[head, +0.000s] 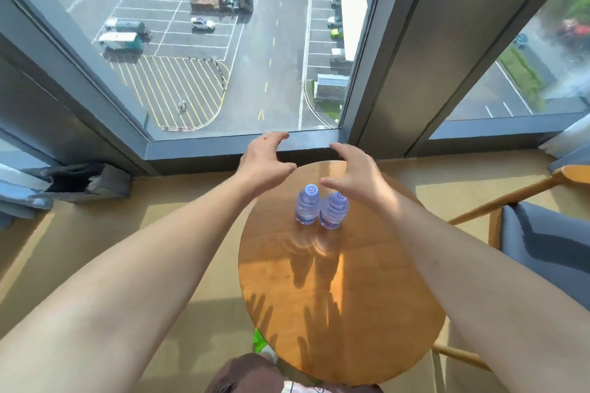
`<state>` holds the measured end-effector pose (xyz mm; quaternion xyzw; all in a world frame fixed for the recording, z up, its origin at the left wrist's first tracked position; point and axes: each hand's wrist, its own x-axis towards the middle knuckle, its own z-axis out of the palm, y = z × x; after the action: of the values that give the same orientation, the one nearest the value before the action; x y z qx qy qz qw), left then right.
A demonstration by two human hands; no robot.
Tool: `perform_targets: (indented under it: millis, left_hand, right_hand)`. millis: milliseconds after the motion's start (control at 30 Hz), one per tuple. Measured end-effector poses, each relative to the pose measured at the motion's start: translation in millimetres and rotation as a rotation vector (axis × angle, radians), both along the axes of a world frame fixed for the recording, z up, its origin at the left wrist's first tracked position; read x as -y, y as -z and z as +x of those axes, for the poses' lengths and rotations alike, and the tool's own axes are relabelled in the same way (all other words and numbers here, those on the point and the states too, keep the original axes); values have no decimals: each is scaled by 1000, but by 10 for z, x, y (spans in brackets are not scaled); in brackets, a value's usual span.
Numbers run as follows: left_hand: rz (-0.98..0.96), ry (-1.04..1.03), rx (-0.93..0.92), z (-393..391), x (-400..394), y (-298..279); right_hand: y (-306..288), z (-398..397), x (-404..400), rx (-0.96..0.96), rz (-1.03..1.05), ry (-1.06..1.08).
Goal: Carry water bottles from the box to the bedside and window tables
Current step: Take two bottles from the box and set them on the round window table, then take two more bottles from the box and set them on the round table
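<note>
The large grey-framed corner window [223, 41] is filling the upper half of the view and overlooking a car park far below. This marks the round wooden counter [338, 297] beneath it as the window table named in the task. A blue upholstered chair with a pale wooden frame [542, 239] is standing just beside the counter on the right, and grey-blue curtain fabric [25, 191] is bunching on the floor at the far left.

Both bare forearms are reaching out over the counter. The left hand [265, 163] is hovering above the far edge of the counter, apart from the bottles, with its fingers [277, 137] spread wide and gently curved, holding nothing. The right hand [354, 172] is hovering likewise, its fingers wide and empty. Its thumb is lying over the right bottle's cap in this view; whether it is touching cannot be told.

Two small clear plastic water bottles with pale purple caps and labels [321, 207] are standing upright on the far half of the counter, side by side and touching or nearly so. Judged from this arrangement, they are sitting well in from the rim so that they are unlikely to be knocked off. The hands' cupped, bracketing pose suggests a release or a final check of steadiness. The window delivery is appearing complete. No box or bedside table is showing.
</note>
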<state>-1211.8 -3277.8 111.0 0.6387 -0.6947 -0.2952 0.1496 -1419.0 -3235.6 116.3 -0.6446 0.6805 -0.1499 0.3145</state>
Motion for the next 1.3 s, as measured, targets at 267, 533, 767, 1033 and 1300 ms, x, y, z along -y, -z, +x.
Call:
perform_targets:
  millis: [267,533,767,1033,1300]
  left_hand:
    - [-145,-245,94,472,-759,-841]
    - [-180,-565,208,1443,-1986,-1498]
    - [-196,-925,274,2488,-3661,-1847]
    - [-151,-1350,278,3315,-6343,-1903]
    - [-194,-1681,317,3593,-8983,-2077]
  right_hand:
    - [-644,589,-95,-56,-101,-331]
    - [-1187,1758,-621,0,-193,-685]
    - [-1631,3222,-1745,22,-300,-1070]
    - [-1827,4717,-4011,80,-396,-1477]
    - [-1906,5710,-6642,184,-379,-1817]
